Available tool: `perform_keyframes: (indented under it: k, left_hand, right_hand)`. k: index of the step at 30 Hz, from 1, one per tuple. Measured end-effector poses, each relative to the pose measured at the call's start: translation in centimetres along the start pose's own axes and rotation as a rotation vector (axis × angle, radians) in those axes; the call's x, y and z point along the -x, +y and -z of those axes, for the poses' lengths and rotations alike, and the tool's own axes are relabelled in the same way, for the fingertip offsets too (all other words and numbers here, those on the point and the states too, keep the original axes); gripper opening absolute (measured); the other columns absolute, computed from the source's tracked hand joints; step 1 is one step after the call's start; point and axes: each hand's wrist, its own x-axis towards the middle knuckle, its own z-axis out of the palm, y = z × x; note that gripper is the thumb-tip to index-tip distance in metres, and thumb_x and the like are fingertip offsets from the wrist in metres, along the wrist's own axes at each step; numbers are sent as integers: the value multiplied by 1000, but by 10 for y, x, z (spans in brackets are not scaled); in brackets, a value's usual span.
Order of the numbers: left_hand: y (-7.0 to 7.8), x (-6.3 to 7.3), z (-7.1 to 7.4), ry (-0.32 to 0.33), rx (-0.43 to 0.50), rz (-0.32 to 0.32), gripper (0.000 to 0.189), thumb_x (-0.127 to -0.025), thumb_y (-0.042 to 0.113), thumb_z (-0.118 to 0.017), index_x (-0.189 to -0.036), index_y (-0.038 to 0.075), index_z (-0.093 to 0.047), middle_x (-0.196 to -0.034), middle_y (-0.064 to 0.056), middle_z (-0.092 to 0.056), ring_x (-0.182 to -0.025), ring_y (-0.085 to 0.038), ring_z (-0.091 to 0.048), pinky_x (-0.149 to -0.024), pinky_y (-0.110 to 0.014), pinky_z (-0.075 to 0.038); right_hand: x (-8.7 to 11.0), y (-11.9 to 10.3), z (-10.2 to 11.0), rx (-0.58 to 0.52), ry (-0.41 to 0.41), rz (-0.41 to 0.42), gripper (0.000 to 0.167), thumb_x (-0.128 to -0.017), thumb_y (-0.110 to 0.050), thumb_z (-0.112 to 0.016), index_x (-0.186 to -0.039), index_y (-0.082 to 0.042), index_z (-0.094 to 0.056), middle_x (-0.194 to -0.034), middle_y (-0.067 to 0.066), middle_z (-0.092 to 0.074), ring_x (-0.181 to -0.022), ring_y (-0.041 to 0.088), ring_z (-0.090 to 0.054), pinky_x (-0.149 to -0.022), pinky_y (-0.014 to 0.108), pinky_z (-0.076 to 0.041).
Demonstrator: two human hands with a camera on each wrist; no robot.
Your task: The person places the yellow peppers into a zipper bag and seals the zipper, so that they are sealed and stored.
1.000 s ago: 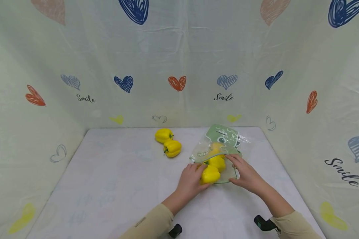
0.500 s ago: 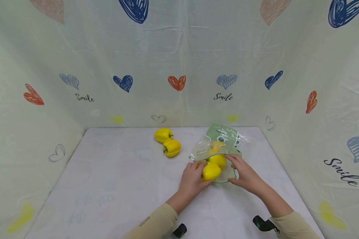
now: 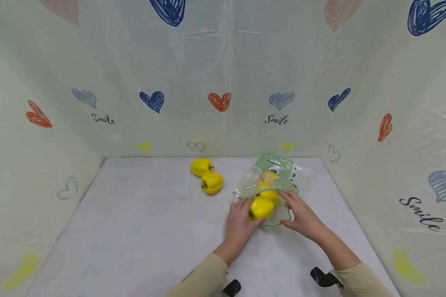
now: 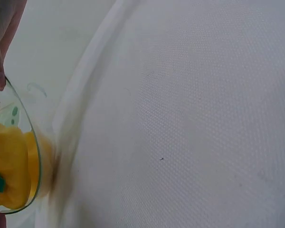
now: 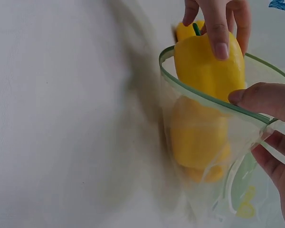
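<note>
A yellow bell pepper [image 3: 261, 208] with a green stem sits in the mouth of a clear zip bag [image 3: 276, 163] printed with a green cartoon. My left hand [image 3: 239, 225] grips this pepper, thumb on the near side and fingers over its left side. With my right hand [image 3: 304, 216] I hold the bag's green-edged opening apart at its right side; the right wrist view shows the thumb [image 5: 261, 97] at the rim. Further in lies another yellow pepper [image 5: 199, 137], seen through the plastic, with more yellow behind it.
Two more yellow bell peppers, one behind [image 3: 202, 167] and one in front [image 3: 212, 183], lie together left of the bag. A white-covered table [image 3: 152, 231] ends at a heart-printed curtain [image 3: 223, 62] behind and at both sides. Black wrist devices hang by both sleeves.
My left hand has pushed its pepper forward, further into the bag's mouth, against the pepper ahead of it. The right hand keeps its place on the rim.
</note>
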Motion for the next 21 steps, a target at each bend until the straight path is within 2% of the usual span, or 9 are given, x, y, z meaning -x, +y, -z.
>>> perform_keyframes:
  k: [6, 11, 15, 21]
  left_hand:
    - [7, -2, -5, -11, 102, 95, 66, -73, 37, -86, -128, 10, -60, -115, -5, -58, -99, -20, -61, -89, -35, -52]
    - [12, -6, -9, -17, 182, 155, 64, -76, 30, -85, -130, 9, -58, -115, -5, -54, -100, -21, -61, -90, -36, -52]
    - [16, -9, -12, -30, 219, 189, 63, -76, 27, -85, -131, 9, -59, -116, -5, -53, -103, -22, -60, -92, -37, -51]
    - [18, -14, -15, -79, 252, 220, 66, -79, 25, -83, -135, 8, -55, -128, -8, -51, -112, -23, -58, -97, -37, -48]
  right_hand:
    - [-1, 1, 1, 23, 11, 39, 92, -61, 4, -89, -140, 3, -43, -135, 16, -45, -93, 27, -58, -79, 37, -56]
    - [-1, 3, 1, 25, 19, 59, 92, -61, 4, -89, -140, 4, -42, -135, 16, -44, -93, 26, -58, -78, 37, -56]
    - [-1, 3, 1, 18, 23, 63, 92, -61, 5, -89, -140, 5, -42, -135, 17, -44, -95, 28, -59, -79, 37, -56]
    - [0, 3, 1, 11, 21, 40, 92, -61, 5, -89, -140, 3, -42, -135, 16, -44, -94, 27, -58, -79, 37, -56]
